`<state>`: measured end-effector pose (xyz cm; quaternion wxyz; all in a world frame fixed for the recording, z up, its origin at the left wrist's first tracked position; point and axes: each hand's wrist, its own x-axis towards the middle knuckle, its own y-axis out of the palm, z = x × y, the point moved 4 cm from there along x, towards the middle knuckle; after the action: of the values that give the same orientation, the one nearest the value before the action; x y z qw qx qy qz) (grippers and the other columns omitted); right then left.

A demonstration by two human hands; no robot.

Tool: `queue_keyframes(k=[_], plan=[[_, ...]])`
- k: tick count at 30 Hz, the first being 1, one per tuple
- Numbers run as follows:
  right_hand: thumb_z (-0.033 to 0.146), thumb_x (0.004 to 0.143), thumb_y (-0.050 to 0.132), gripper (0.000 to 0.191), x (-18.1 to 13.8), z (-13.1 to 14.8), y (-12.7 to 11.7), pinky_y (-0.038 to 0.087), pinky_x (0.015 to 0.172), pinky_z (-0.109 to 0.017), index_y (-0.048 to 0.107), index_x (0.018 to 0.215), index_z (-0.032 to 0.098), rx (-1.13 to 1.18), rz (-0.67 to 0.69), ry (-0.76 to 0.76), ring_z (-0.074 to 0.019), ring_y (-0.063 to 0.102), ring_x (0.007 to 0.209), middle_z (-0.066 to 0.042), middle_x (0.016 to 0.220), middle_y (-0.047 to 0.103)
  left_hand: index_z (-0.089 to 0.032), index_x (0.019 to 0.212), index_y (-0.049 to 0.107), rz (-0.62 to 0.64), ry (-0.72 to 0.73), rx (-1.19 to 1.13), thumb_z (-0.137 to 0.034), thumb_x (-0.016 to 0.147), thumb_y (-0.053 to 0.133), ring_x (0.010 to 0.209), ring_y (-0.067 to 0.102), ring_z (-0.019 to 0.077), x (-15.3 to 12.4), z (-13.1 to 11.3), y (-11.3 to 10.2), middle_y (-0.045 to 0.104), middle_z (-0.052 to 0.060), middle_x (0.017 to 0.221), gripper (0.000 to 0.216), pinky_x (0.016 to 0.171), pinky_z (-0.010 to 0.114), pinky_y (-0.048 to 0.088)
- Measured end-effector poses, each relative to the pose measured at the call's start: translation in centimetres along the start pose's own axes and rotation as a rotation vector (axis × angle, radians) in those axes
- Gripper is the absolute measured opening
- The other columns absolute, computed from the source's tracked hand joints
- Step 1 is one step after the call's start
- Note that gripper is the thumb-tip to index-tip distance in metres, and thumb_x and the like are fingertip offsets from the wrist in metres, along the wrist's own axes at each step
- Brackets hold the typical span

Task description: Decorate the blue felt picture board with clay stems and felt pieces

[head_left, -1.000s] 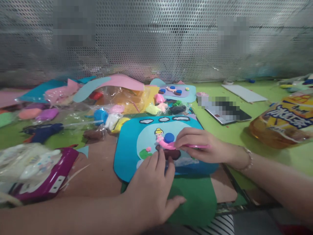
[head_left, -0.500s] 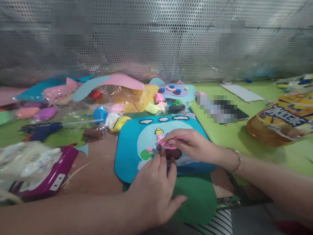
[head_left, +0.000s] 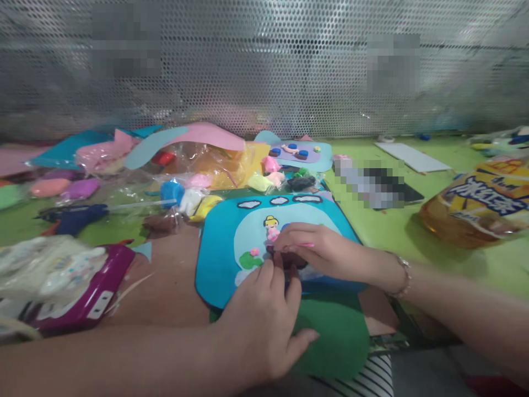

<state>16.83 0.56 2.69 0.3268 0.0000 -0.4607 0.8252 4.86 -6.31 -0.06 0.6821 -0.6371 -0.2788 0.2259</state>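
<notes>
A blue foam board [head_left: 215, 248] with a clay picture on it lies in front of me. On it are a small clay figure [head_left: 271, 227] with yellow hair and pink clothes, a brown clay shape [head_left: 295, 261] and a green clay leaf [head_left: 249, 260] with a pink flower. My right hand [head_left: 322, 248] pinches a thin pink modelling tool [head_left: 306, 245] over the brown shape; the tool's tip is hidden behind the fingers. My left hand [head_left: 264, 314] lies with extended fingers at the board's lower part, fingertips by the brown shape, thumb out to the side.
A green foam sheet [head_left: 339, 336] sticks out under the board. Bagged clay lumps [head_left: 194, 201], a glue gun [head_left: 78, 218] and a purple case [head_left: 109, 281] are to the left. To the right stand a drink bottle [head_left: 475, 204] and a white board [head_left: 413, 156].
My right hand has shifted slightly, and the pink tool now lies lower and flatter over the brown shape. The left hand stays in nearly the same place.
</notes>
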Motion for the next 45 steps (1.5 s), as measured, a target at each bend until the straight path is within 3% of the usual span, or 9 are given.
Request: queue_keyframes(k=[7, 13, 23, 28, 34, 40, 45], plan=[[0.013, 0.095, 0.033, 0.023, 0.02, 0.58, -0.05, 0.047, 0.087, -0.031, 0.054, 0.103, 0.014, 0.019, 0.073, 0.022, -0.0148, 0.052, 0.097, -0.009, 0.104, 0.055, -0.004, 0.124, 0.050, -0.034, -0.021, -0.036, -0.060, 0.084, 0.037, 0.116, 0.042, 0.0465, -0.21, 0.26, -0.07, 0.049, 0.030, 0.121, 0.070, 0.092, 0.057, 0.035], [0.009, 0.094, 0.032, 0.023, 0.13, 0.64, -0.06, 0.047, 0.091, -0.032, 0.052, 0.104, 0.015, -0.028, 0.045, -0.008, -0.0151, 0.050, 0.103, -0.010, 0.108, 0.053, -0.005, 0.127, 0.048, -0.001, -0.038, -0.054, -0.060, 0.082, 0.041, 0.110, 0.046, 0.0453, -0.02, 0.34, -0.13, 0.048, 0.028, 0.121, 0.070, 0.087, 0.056, 0.039], [0.009, 0.093, 0.034, 0.021, 0.18, 1.09, 0.22, 0.047, 0.087, -0.034, 0.050, 0.105, 0.014, -0.169, 0.097, -0.049, -0.0169, 0.050, 0.100, -0.010, 0.104, 0.055, -0.004, 0.132, 0.041, 0.000, -0.038, -0.059, -0.061, 0.082, 0.040, 0.118, 0.039, 0.0469, -0.03, 0.37, 0.15, 0.040, 0.030, 0.130, 0.076, 0.092, 0.057, 0.036], [0.013, 0.095, 0.032, 0.021, 0.19, 0.73, 0.23, 0.048, 0.085, -0.032, 0.050, 0.105, 0.015, -0.123, 0.094, -0.001, -0.0149, 0.051, 0.095, -0.009, 0.103, 0.055, -0.003, 0.129, 0.044, -0.003, -0.034, -0.047, -0.060, 0.082, 0.042, 0.117, 0.040, 0.0472, -0.04, 0.18, -0.02, 0.042, 0.031, 0.128, 0.074, 0.092, 0.057, 0.036], [0.011, 0.094, 0.033, 0.024, 0.11, 0.70, 0.32, 0.046, 0.092, -0.032, 0.048, 0.112, 0.015, -0.102, 0.087, -0.048, -0.0159, 0.048, 0.108, -0.012, 0.114, 0.052, -0.002, 0.127, 0.047, -0.014, -0.021, -0.045, -0.059, 0.082, 0.042, 0.114, 0.042, 0.0472, 0.01, 0.13, -0.17, 0.044, 0.032, 0.125, 0.072, 0.091, 0.057, 0.035], [0.011, 0.094, 0.033, 0.022, 0.14, 0.88, 0.15, 0.048, 0.087, -0.031, 0.052, 0.104, 0.014, -0.103, 0.100, -0.013, -0.0156, 0.052, 0.098, -0.011, 0.104, 0.055, -0.004, 0.127, 0.046, -0.012, -0.027, -0.027, -0.061, 0.081, 0.042, 0.113, 0.044, 0.0445, 0.03, 0.20, -0.10, 0.045, 0.029, 0.125, 0.073, 0.092, 0.055, 0.035], [0.010, 0.094, 0.032, 0.025, 0.10, 0.62, 0.15, 0.046, 0.092, -0.032, 0.050, 0.111, 0.015, -0.048, 0.084, -0.018, -0.0153, 0.050, 0.105, -0.011, 0.112, 0.054, -0.004, 0.125, 0.048, 0.001, -0.018, -0.003, -0.060, 0.083, 0.039, 0.111, 0.045, 0.0423, 0.06, 0.01, -0.21, 0.049, 0.028, 0.122, 0.070, 0.090, 0.055, 0.036]])
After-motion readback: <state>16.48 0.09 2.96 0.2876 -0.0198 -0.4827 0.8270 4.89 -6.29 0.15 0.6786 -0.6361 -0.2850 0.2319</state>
